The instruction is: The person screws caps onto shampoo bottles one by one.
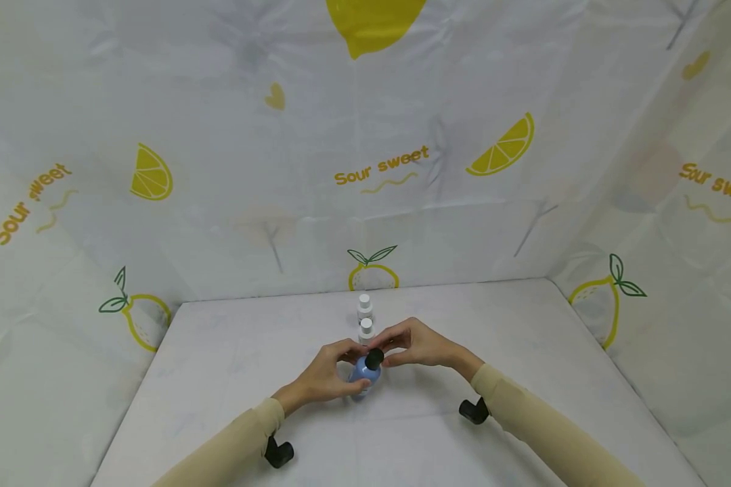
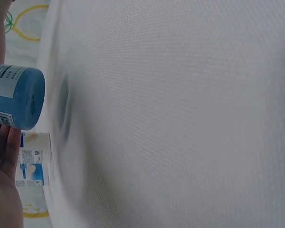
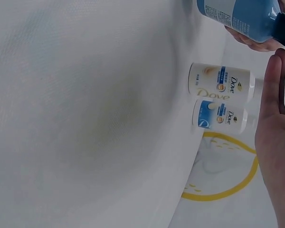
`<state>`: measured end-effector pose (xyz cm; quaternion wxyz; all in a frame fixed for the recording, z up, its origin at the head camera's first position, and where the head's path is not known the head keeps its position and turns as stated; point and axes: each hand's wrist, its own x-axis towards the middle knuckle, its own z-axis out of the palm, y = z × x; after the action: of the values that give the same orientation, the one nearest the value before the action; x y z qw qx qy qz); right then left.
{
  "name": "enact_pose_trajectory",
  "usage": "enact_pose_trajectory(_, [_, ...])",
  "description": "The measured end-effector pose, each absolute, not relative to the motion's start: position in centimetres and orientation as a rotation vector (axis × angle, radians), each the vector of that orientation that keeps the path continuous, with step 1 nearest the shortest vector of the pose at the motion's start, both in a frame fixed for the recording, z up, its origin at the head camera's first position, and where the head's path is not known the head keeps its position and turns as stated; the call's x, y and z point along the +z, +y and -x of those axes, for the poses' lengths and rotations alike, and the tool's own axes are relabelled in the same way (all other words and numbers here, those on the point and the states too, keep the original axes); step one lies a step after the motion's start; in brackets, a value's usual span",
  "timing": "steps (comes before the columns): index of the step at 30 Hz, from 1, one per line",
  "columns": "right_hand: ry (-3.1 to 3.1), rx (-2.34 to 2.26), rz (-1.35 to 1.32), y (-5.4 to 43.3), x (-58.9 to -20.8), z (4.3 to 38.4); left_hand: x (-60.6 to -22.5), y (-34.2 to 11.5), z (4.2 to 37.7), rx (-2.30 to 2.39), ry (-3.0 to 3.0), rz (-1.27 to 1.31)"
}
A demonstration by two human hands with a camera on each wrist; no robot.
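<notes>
A blue bottle (image 1: 365, 372) with a black cap (image 1: 374, 358) and a printed white label (image 2: 7, 80) is held tilted over the table, its base showing in the left wrist view. My left hand (image 1: 327, 372) grips the body, thumb on the near side and fingers round the back. The right hand (image 1: 423, 343) is at the top, thumb and fingertips pinching about the cap. In the right wrist view the cap (image 3: 283, 31) sits by the fingers, partly cut off by the frame edge.
Behind the hands, two white Dove bottles stand in line, a nearer one (image 3: 218, 81) and a farther one (image 3: 219, 116). A white cloth covers the table (image 1: 237, 352). Lemon-printed curtains (image 1: 219, 169) rise at the back and both sides.
</notes>
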<state>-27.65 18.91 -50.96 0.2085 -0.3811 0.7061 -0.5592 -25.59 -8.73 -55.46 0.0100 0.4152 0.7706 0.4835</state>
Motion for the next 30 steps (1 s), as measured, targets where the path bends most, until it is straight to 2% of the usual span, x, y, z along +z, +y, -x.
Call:
enact_pose_trajectory(12, [2.011, -1.546, 1.035, 18.4, -50.7, 27.4, -55.6, -8.9, 25.7, 1.508, 2.403, -1.246])
enact_pose_trajectory(30, [2.177, -1.546, 0.958, 17.8, -50.4, 27.3, -55.3, -8.7, 25.9, 1.521, 2.435, -1.305])
